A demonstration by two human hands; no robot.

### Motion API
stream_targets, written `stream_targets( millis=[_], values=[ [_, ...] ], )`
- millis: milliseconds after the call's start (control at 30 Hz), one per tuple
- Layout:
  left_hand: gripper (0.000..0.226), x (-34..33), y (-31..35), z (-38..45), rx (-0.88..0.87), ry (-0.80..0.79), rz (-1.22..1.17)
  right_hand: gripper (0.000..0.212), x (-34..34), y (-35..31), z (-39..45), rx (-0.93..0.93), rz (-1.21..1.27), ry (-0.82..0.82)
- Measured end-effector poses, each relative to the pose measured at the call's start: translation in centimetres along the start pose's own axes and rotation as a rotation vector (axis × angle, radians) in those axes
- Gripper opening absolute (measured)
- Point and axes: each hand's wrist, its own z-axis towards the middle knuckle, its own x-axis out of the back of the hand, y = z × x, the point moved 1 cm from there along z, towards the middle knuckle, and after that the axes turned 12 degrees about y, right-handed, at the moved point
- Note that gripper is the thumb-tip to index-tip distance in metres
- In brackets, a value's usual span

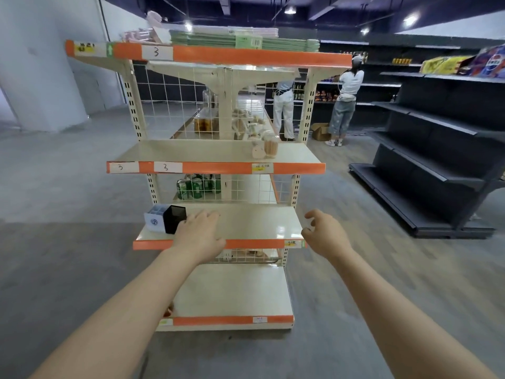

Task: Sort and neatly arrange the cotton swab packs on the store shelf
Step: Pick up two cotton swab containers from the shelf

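The scene was evenly and fairly brightly lit from ceiling lamps set in a dark ceiling, several of them blown out to white. Soft glare lay on the pale third shelf near its right end. Shadows were faint and diffuse. Wide-angle distortion bowed the top shelf edge and stretched the forearms at the lower corners. Distant goods looked soft and slightly blurred.

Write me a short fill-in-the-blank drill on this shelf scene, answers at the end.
1. The black holder stands on the shelf beside a ____ box.
2. Both hands hold ____.
3. The left hand reaches over the shelf's ____ edge strip.
4. The paper labels on the upper strips read ____.

Answers: white; nothing; orange; 3
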Motion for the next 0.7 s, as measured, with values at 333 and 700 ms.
stream_targets(
  millis=[333, 700],
  values=[
    [0.061, -4.2, 1.5, 9.1, -0.001, 0.04, -0.042, 0.042, -3.2, 2.0, 9.1, 0.021, 0.053, 0.027],
    [0.057, -7.5, 2.4, 16.8, 0.008, 0.132, -0.053, 0.04, -6.7, 3.1, 16.9, 0.075, 0.073, 0.069]
  ],
)
